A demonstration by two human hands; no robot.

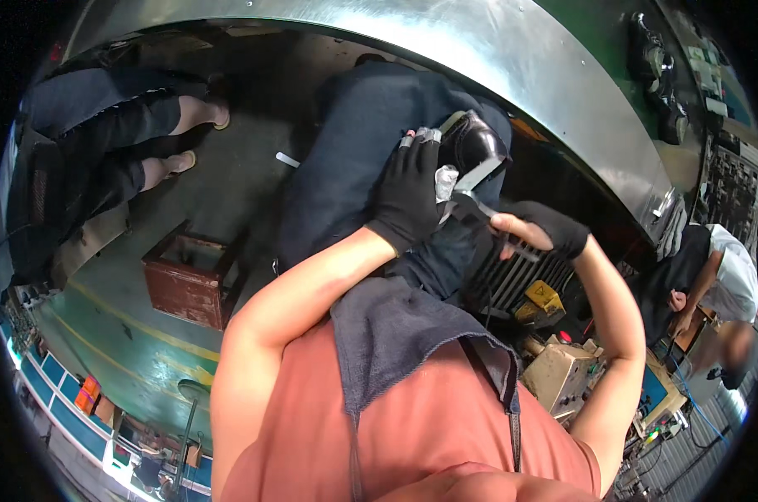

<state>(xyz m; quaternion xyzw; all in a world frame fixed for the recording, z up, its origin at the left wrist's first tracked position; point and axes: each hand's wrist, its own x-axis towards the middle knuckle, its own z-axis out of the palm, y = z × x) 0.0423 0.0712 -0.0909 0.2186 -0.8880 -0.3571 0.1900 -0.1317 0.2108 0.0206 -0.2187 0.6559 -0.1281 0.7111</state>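
The gloved fingers [414, 140] of the left hand [410, 197] wrap tight around a glossy black shoe [472, 142] with pale stuffing in its opening, held in the lap over dark trousers [354, 159], while the right hand [539, 230] pinches closed on a slim dark tool [489, 219] pressed to the shoe's edge. The shoe looks smooth and shiny, so the tool could likely skid off and scratch the leather or jab the left glove. A grey cloth [395, 326] lies below, beside the curved metal surface [512, 75].
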